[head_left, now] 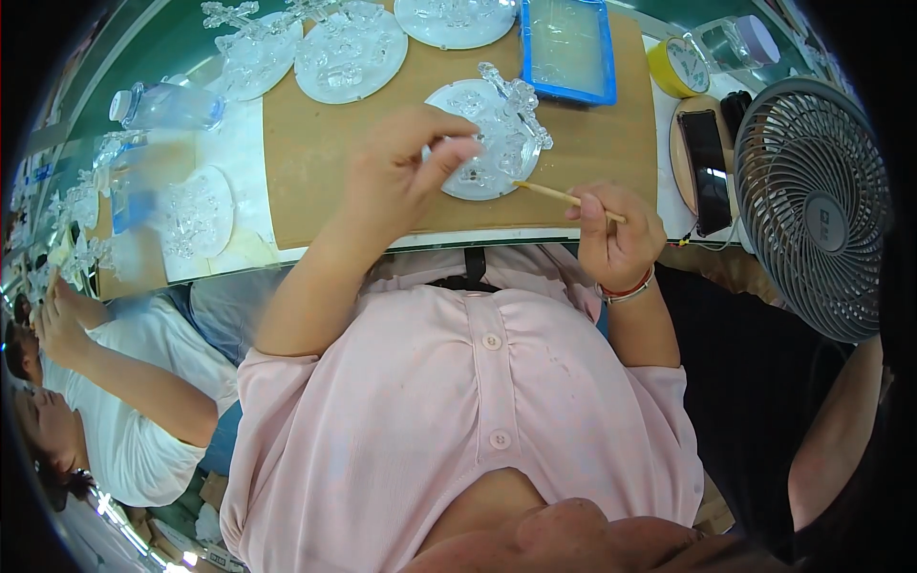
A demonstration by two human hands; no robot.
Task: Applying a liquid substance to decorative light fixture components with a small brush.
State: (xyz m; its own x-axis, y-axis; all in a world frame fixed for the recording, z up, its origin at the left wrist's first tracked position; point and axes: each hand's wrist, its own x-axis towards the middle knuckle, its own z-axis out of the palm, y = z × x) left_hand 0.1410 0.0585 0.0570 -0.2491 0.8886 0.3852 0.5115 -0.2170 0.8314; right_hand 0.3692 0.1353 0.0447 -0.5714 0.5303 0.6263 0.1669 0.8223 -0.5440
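A round clear ornament (492, 172) with a frosted-looking disc and raised clear parts lies on the brown board in front of me. My left hand (406, 172) hovers over its left side, thumb and forefinger curled close together in a pinch. Whatever may be between those fingertips is too small to make out. My right hand (619, 234) grips a thin wooden stick (549, 192) near its back end. The stick's tip points left and meets the lower right rim of the disc, or sits just beside it.
Similar ornaments (351, 55) stand along the back. A blue-rimmed tray (607, 72) is behind the work; a yellow tin (678, 67), a phone (709, 172) and a fan (812, 210) are at right. A bottle (172, 107) lies at left. A co-worker (134, 401) sits there.
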